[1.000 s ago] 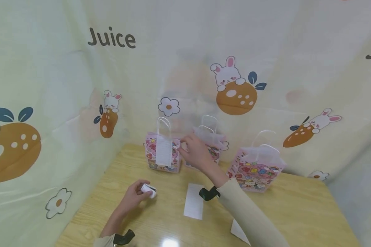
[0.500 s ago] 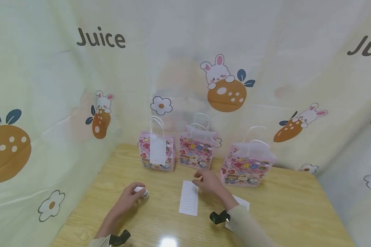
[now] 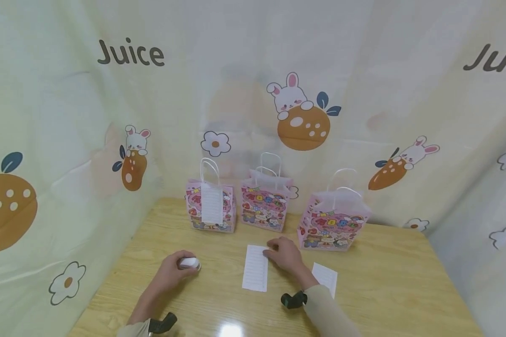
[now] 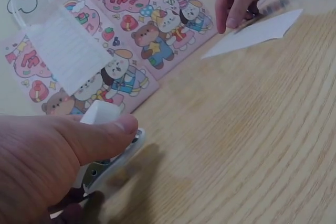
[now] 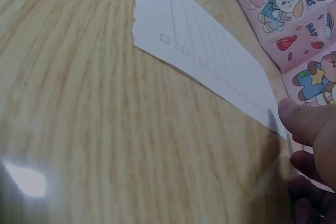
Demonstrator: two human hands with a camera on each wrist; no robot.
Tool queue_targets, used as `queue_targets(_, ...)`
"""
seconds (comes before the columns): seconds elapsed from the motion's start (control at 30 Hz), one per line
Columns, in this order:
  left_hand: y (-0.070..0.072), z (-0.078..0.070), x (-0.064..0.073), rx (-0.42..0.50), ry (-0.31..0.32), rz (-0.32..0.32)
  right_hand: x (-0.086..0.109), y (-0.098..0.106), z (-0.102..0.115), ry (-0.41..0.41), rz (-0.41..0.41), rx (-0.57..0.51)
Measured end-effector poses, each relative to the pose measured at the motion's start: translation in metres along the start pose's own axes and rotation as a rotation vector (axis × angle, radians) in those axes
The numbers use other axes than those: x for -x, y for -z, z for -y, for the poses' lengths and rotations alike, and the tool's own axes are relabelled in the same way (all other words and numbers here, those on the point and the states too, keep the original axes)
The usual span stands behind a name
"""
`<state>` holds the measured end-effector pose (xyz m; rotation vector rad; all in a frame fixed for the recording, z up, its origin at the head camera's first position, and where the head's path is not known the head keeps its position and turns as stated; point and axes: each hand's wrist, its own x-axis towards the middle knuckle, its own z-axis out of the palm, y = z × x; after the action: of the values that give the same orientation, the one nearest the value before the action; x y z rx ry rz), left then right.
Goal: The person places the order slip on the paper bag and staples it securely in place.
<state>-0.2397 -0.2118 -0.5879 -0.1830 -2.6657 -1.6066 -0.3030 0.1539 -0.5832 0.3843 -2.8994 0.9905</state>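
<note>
My left hand (image 3: pixel 172 272) grips a small white stapler (image 3: pixel 189 263) above the left part of the table; its metal underside shows in the left wrist view. The right hand (image 3: pixel 286 256) is at the upper right edge of a lined paper slip (image 3: pixel 255 271), which lies flat on the wood. In the right wrist view its thumb (image 5: pixel 302 119) overlaps the slip's far corner, with a gap to the curved fingers. Behind stand three pink cartoon paper bags: the left bag (image 3: pixel 229 220) with a slip (image 3: pixel 212 203) hanging on its front, the middle bag (image 3: pixel 263 210) and the right bag (image 3: pixel 333 229).
Another paper slip (image 3: pixel 325 276) lies to the right, partly behind the right forearm. The wooden table (image 3: pixel 396 281) backs onto a printed curtain (image 3: pixel 236 84), close behind the bags.
My right hand has come down from beside the left and middle bags to the edge of the middle slip. The left hand still holds the stapler, now turned slightly. The head view has shifted a little.
</note>
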Motion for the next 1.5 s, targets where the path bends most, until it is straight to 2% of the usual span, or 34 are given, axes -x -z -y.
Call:
queue_targets(0.27,-0.004,0.007,-0.007,-0.025,-0.009,0.022,-0.002,-0.004,-0.002,-0.068,-0.029,0.026)
queue_targets(0.57,-0.008,0.009,-0.005,-0.016,0.012,-0.002,-0.001,-0.003,0.002,-0.069,-0.006,0.039)
queue_targets(0.7,-0.007,0.008,-0.004,-0.022,-0.004,-0.012,-0.002,0.001,0.003,-0.102,-0.005,0.001)
queue_targets(0.8,-0.005,0.006,-0.003,-0.014,-0.008,-0.014,-0.002,0.005,0.005,-0.096,-0.018,-0.036)
queue_targets(0.97,0.001,-0.005,0.005,-0.002,-0.042,-0.051,0.0,0.009,0.005,-0.065,-0.013,-0.104)
queue_targets(1.1,0.0,-0.025,0.01,0.002,-0.105,-0.057,0.001,0.007,0.001,-0.06,-0.009,-0.164)
queue_targets(1.17,-0.005,-0.038,0.01,0.009,-0.138,-0.032,0.001,0.006,-0.001,-0.066,-0.011,-0.187)
queue_targets(1.3,-0.019,-0.061,0.008,0.025,-0.18,0.064,0.001,0.007,-0.002,-0.044,-0.019,-0.217)
queue_targets(1.4,-0.029,-0.067,0.004,0.042,-0.221,0.119,0.0,0.009,0.003,-0.021,-0.033,-0.233)
queue_targets(1.5,-0.038,-0.071,-0.003,0.057,-0.254,0.13,-0.003,0.013,0.009,0.01,-0.057,-0.249)
